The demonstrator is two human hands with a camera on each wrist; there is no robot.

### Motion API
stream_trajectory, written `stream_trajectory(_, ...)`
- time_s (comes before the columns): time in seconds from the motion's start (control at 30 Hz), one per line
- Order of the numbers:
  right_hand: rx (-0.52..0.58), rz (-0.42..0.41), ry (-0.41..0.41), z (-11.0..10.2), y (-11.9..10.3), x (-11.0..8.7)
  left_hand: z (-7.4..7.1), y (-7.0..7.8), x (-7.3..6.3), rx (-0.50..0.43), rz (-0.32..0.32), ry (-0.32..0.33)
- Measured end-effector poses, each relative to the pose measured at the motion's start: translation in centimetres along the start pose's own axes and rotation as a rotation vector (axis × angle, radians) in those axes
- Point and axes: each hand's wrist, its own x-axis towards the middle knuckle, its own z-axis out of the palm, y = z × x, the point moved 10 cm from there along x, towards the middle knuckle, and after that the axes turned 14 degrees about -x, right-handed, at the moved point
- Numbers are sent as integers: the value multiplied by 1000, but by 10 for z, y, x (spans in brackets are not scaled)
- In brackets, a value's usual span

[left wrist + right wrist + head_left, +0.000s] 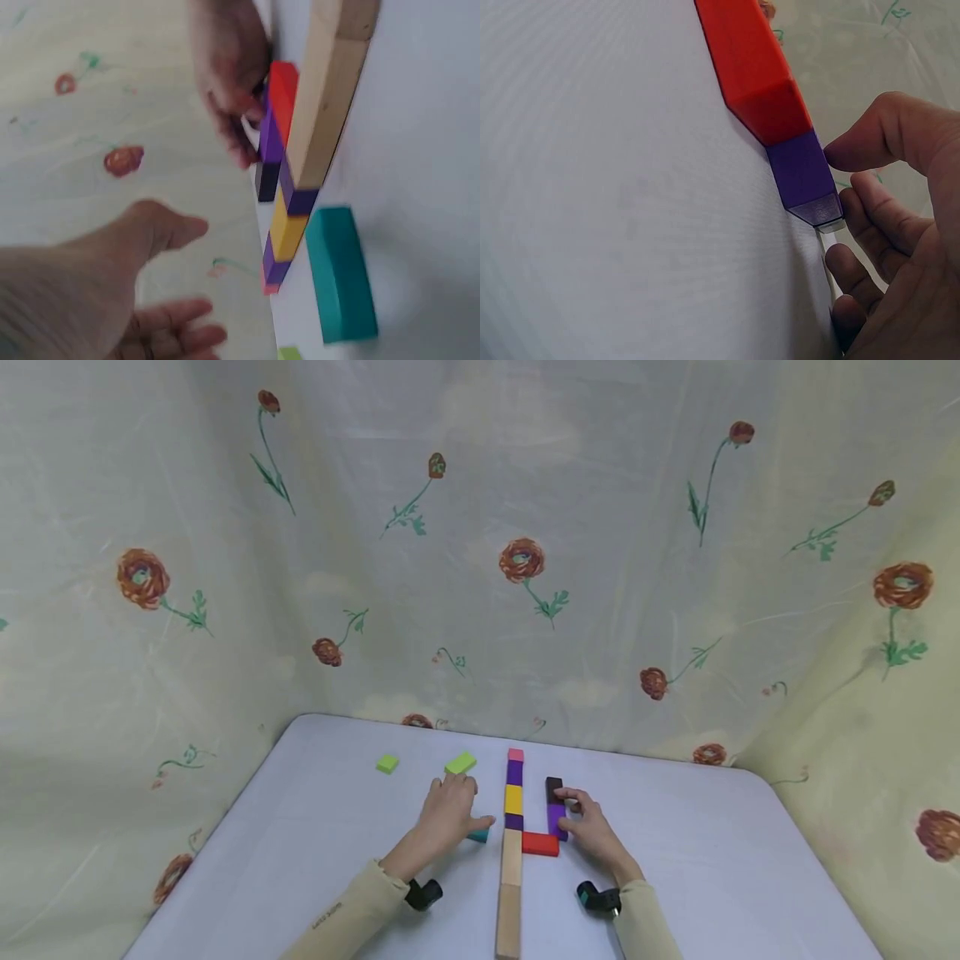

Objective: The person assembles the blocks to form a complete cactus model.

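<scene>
My left hand [444, 818], fingers spread and holding nothing, hovers over the table beside a teal block [343, 277]. Seen from the head, that hand partly covers the teal block. On the other side, my right hand [594, 837] has its thumb at a purple block [556, 820] and a fingertip at the black block [553, 788] lying end to end with it. The purple block meets the outer end of a red block [542, 844], which juts right from a wooden block [512, 860]. In the right wrist view, the fingers are bent loosely beside the blocks.
A straight row continues with another wooden block [508, 920] toward me, and dark purple, yellow [513, 799], purple and pink [516, 755] blocks away from me. Two lime green blocks, one small [387, 764] and one longer [461, 763], lie at the back left. Flowered curtains surround the white table [720, 860].
</scene>
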Motion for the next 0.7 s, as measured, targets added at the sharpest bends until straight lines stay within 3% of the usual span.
stream_trajectory(0.1, -2, 4, 3, -1, 0, 0, -1, -1, 6, -174, 72, -112)
stream_trajectory(0.2, -5, 4, 6, -2, 0, 0, 5, -4, 6, -214, 135, -208)
stream_trajectory(0.3, -9, 8, 5, -2, 1, 1, 14, -7, 5, -210, 188, -271)
stream_trajectory(0.43, -8, -3, 13, -2, 1, 2, 24, -13, 5, -192, 197, -329)
stream_trajectory(0.7, -8, -31, 14, -2, -2, 1, 39, -22, 5, -133, 201, -361)
